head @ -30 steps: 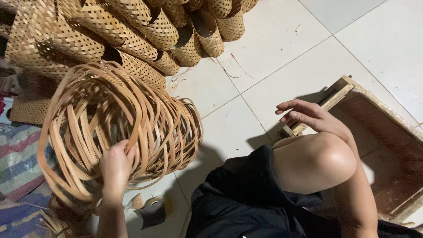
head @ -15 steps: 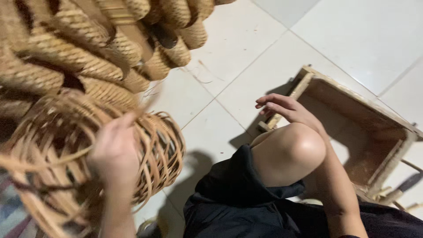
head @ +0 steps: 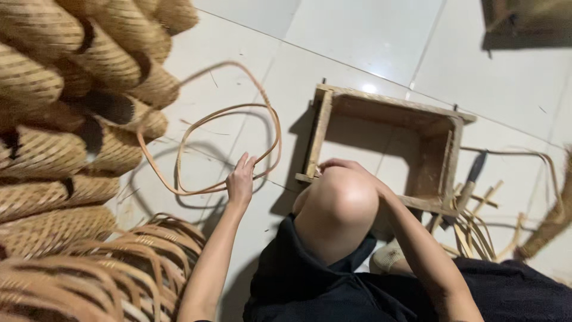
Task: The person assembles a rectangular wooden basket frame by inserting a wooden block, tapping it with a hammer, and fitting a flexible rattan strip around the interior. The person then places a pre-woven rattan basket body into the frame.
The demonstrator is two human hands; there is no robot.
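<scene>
The left hand (head: 240, 179) pinches a loose loop of thin rattan strip (head: 205, 128), fingers closed on it above the white tiled floor (head: 369, 36), beside stacked woven baskets (head: 65, 101). The right hand (head: 336, 165) rests on the near edge of an open wooden box frame (head: 444, 155) behind the raised knee (head: 345, 200); whether its fingers are curled or spread cannot be told. No packages, labels or signs show.

Right hand (head: 338, 167) half hidden behind knee (head: 345, 197); grip unclear.
</scene>
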